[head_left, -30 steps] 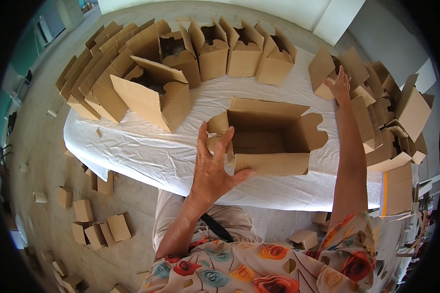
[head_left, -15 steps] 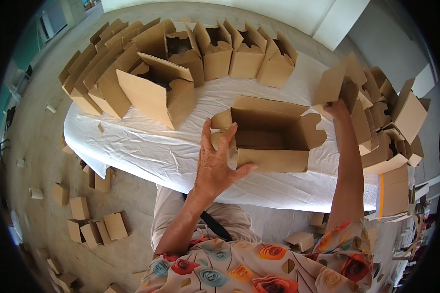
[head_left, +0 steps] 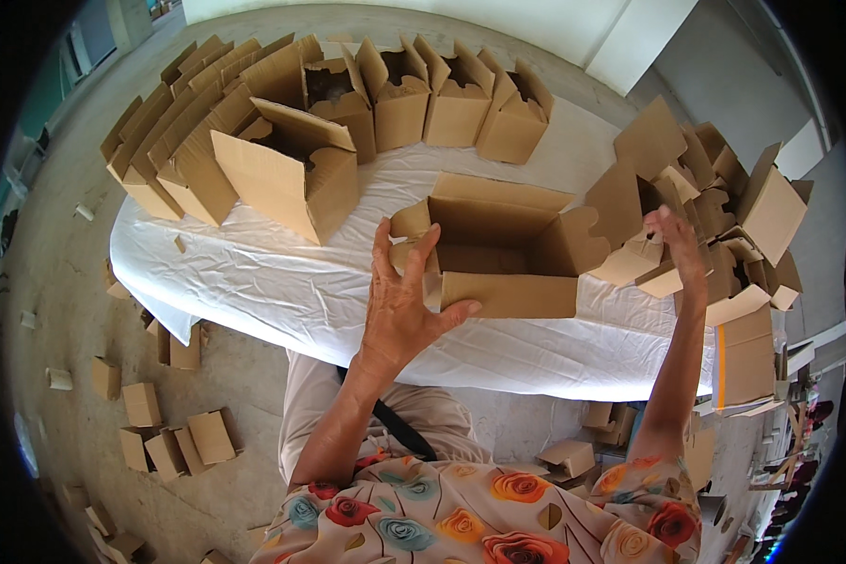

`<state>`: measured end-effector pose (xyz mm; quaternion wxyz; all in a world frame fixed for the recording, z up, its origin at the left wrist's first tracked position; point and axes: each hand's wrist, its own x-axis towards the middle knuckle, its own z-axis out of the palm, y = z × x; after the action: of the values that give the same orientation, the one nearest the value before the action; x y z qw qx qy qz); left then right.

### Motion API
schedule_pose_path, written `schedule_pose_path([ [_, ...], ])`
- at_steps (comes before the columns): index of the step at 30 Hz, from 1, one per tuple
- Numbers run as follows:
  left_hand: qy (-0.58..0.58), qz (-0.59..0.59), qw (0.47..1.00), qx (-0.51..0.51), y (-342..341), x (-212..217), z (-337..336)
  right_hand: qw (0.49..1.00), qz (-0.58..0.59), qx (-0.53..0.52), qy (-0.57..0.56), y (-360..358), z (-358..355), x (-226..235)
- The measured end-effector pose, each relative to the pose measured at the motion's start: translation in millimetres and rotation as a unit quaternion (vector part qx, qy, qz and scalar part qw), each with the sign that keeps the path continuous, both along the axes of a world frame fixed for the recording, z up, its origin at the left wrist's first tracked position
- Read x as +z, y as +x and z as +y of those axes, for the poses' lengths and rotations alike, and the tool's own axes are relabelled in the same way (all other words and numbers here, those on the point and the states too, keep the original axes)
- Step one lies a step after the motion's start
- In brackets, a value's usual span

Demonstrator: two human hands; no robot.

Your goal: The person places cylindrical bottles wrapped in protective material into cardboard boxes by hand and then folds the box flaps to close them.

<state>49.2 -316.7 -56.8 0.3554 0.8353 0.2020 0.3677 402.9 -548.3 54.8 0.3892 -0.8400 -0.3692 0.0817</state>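
Note:
An open, empty brown cardboard box [head_left: 508,296] lies in front of me on the white-covered table, its flaps spread. My left hand [head_left: 399,305] is at its left end with fingers spread; the thumb lies along the near wall and the fingertips are by the left end flap. Off to the right, my right hand [head_left: 675,240] has its fingers bent over the edge of a second open cardboard box [head_left: 628,263]. That box leans at the near side of a crowded cluster, and its inside is partly hidden by the hand.
Several open boxes [head_left: 512,127] stand in a curved row along the table's far and left sides. One wide-flapped box [head_left: 263,183] stands nearer. More boxes [head_left: 771,221] crowd the right end. Small boxes [head_left: 211,437] lie on the floor at left. White cloth [head_left: 282,301] covers the table.
My right hand has brought the second box nearer, out from the cluster, uncovering another box's raised flap behind it. My left hand stays by the first box. The whole view has shifted slightly.

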Motion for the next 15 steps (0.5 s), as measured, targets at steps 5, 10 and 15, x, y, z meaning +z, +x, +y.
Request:
schedule_pose_path([
  [5, -0.020, -0.012, 1.000, -0.005, 0, -1, 0, 0.994, 0.074, -0.085, 0.012, 18, 23, 4],
  [10, -0.011, 0.000, 1.000, 0.000, 0, 2, -2, 0.976, 0.077, -0.053, -0.195, 48, 21, -9],
  [15, -0.013, -0.005, 1.000, -0.005, 2, 0, 0, 0.913, 0.059, -0.076, -0.396, 22, 59, 7],
])
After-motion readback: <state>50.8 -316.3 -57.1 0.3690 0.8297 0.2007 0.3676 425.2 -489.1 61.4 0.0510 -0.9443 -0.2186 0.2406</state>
